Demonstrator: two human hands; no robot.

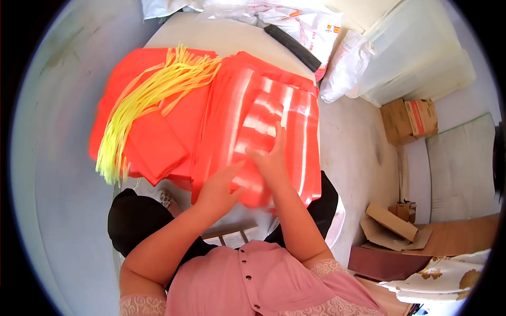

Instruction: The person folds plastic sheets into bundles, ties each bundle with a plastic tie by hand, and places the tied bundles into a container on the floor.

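Observation:
A stack of shiny red plastic sheets (211, 131) with pale bands of glare lies in front of me on the table. My right hand (272, 156) is over its near right part, thumb and fingers spread, seemingly resting on the top sheet. My left hand (220, 185) is at the near edge of the same stack, slightly blurred, with its fingers apart. To the left lies a matte red folded pile (126, 84). A bundle of yellow strips (142, 105) is draped across that pile, beside a smaller folded red piece (155, 147).
The pale table (195, 34) extends behind the stacks. A black roll (292, 47) and white plastic sacks (311, 26) lie at its far side. Cardboard boxes (408, 120) stand on the floor at right, and flattened cardboard (390, 226) lies nearer. A wall (58, 158) runs along the left.

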